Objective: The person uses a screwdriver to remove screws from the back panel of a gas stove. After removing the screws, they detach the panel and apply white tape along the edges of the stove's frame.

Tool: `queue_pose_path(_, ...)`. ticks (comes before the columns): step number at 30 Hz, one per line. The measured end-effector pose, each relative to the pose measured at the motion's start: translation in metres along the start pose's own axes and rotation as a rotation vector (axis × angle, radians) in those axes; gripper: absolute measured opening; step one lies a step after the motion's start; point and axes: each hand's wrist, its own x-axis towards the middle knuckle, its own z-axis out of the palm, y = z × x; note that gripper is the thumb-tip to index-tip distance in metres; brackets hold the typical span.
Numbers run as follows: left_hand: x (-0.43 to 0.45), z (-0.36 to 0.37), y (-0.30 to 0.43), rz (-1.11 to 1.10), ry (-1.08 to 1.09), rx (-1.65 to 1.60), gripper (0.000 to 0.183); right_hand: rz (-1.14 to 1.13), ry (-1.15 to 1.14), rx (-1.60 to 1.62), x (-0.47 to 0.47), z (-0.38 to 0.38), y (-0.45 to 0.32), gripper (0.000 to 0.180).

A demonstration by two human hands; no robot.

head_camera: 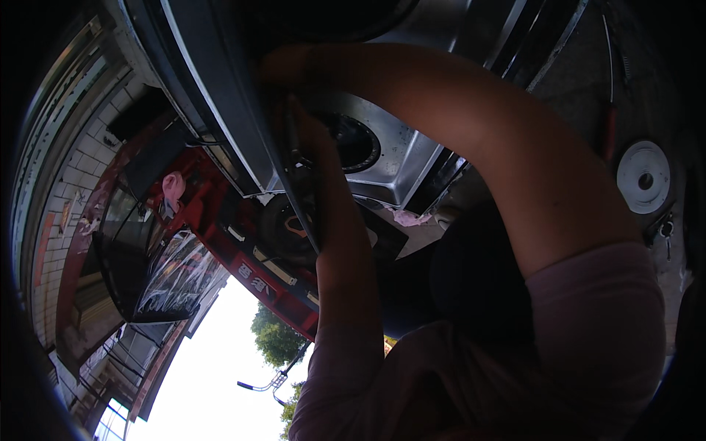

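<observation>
Both my hands reach under the dark raised panel (220,99) of a metal appliance with a steel base (397,157), where deep shadow covers them. My right hand (289,66) is farther in, at the end of a bent arm; its fingers are hidden. Just nearer to me, my left hand (314,132) is close to the panel's inner side. Whether either hand grips something cannot be made out. Below them a round dark opening (356,144) with a studded ring sits in the steel base. Part of a larger dark round opening (342,16) shows at the top.
On the ground at right lie a white disc with a centre hole (642,176), a red-handled tool with a long thin shaft (609,132) and a small metal piece (667,231). Beyond the panel stands a red vehicle (259,281) with a wheel (276,220). Pink cloth (409,216) lies below the base's corner.
</observation>
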Motion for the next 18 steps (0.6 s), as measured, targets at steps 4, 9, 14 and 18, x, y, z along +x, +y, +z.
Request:
queue_pose_path(4, 0.003, 0.0, -0.003, 0.089, -0.037, 0.054, 0.052, 0.026, -0.022, 0.029, 0.001, -0.004, 0.0, 0.029)
queue_pose_path(9, 0.004, -0.004, -0.007, 0.007, -0.07, 0.093, 0.055, 0.073, -0.046, 0.077, 0.004, -0.006, 0.0, 0.028)
queue_pose_path(14, 0.002, -0.003, 0.008, 0.009, -0.053, 0.119, 0.055, 0.105, -0.061, 0.101, 0.01, -0.01, 0.0, 0.027)
queue_pose_path(18, 0.005, -0.006, 0.0, 0.034, -0.012, 0.116, 0.047, 0.12, -0.078, 0.114, 0.01, -0.009, -0.004, 0.027)
